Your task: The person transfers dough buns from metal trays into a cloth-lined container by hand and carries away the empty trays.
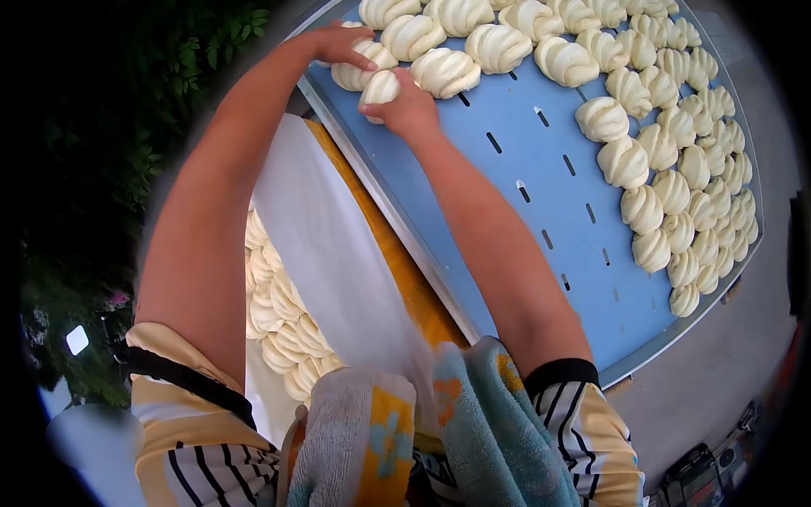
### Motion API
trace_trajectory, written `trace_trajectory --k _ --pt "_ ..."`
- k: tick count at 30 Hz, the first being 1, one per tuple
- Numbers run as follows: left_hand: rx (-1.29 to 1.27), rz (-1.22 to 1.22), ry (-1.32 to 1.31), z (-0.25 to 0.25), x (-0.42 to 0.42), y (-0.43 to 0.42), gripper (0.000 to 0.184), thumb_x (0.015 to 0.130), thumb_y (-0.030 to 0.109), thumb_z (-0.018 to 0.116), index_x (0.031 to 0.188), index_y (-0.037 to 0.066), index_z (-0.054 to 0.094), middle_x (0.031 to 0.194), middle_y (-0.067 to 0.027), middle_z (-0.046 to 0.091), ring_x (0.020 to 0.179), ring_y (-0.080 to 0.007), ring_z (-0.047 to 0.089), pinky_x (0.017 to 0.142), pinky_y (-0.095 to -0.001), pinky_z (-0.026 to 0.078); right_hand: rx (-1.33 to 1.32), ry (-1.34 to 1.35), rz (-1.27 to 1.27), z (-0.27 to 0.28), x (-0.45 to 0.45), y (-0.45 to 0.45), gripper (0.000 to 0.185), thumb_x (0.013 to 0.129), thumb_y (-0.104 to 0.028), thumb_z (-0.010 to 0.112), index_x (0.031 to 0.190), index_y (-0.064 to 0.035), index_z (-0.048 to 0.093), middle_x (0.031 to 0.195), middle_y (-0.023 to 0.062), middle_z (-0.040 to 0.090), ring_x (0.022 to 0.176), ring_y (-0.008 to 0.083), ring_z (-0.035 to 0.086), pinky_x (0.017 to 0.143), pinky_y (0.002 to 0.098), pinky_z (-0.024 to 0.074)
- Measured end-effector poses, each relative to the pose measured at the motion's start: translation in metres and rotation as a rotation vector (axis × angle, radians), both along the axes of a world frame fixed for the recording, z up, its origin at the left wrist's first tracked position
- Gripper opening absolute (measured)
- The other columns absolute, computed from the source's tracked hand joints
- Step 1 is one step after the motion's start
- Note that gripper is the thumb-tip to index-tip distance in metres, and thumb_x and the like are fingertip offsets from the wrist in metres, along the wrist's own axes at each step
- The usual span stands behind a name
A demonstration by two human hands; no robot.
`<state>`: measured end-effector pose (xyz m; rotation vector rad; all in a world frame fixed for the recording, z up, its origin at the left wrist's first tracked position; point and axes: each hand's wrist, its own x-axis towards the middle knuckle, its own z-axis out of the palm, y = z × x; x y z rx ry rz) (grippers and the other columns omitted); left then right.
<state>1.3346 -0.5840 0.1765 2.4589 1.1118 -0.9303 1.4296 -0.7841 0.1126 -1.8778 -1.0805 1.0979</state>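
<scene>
Pale, twisted dough rolls (pixel 443 73) with ridged folds lie on a blue slotted tray (pixel 473 186) with a metal rim. My left hand (pixel 338 46) is at the tray's upper left corner, its fingers curled round a dough roll (pixel 359 78) and partly hiding it. Close beside it, my right hand (pixel 410 108) grips another dough roll (pixel 382 89) between thumb and fingers. The two rolls are side by side, at the end of the row along the far edge.
Many more rolls (pixel 642 209) fill the tray's right side. Left of the tray, below it, a white cloth (pixel 325 228) partly covers a container of rolls (pixel 287 329) with a yellow-brown edge. Two towels (pixel 498 422) hang at my front. Leafy plants (pixel 194 51) stand at left.
</scene>
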Motion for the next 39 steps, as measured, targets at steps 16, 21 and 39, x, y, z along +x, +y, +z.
trace_trajectory --k 16,21,39 --pt "-0.178 0.524 -0.13 -0.024 0.079 -0.143 0.131 0.063 0.088 0.061 0.153 0.001 0.022 0.15 -0.0255 0.038 0.134 -0.0474 0.041 0.107 -0.0488 0.041 -0.088 -0.181 0.16 0.01 0.118 -0.161 0.074 0.069 -0.034 0.082 0.137 -0.027 0.053 0.122 0.0159 0.052 0.113 0.0357 0.055 0.096 0.042 0.0473" --pt "-0.214 0.145 -0.012 -0.021 0.086 -0.179 0.111 0.064 0.072 0.074 0.148 0.008 0.039 0.143 -0.0303 0.043 0.133 -0.0444 0.038 0.109 -0.0509 0.035 -0.076 -0.28 0.034 0.01 0.106 -0.179 0.064 0.067 -0.025 0.085 0.126 -0.0236 0.06 0.111 0.0139 0.05 0.107 0.0331 0.055 0.09 0.0415 0.0496" --pt "0.144 -0.982 -0.561 -0.002 0.123 -0.358 0.061 0.086 0.032 0.065 0.143 0.023 0.045 0.154 -0.0061 0.034 0.139 -0.0335 0.035 0.108 -0.0522 0.036 0.375 -1.207 0.555 0.026 0.233 -0.229 0.053 0.085 -0.024 0.069 0.136 -0.0292 0.055 0.144 0.0074 0.045 0.131 0.0315 0.043 0.104 0.0419 0.0422"
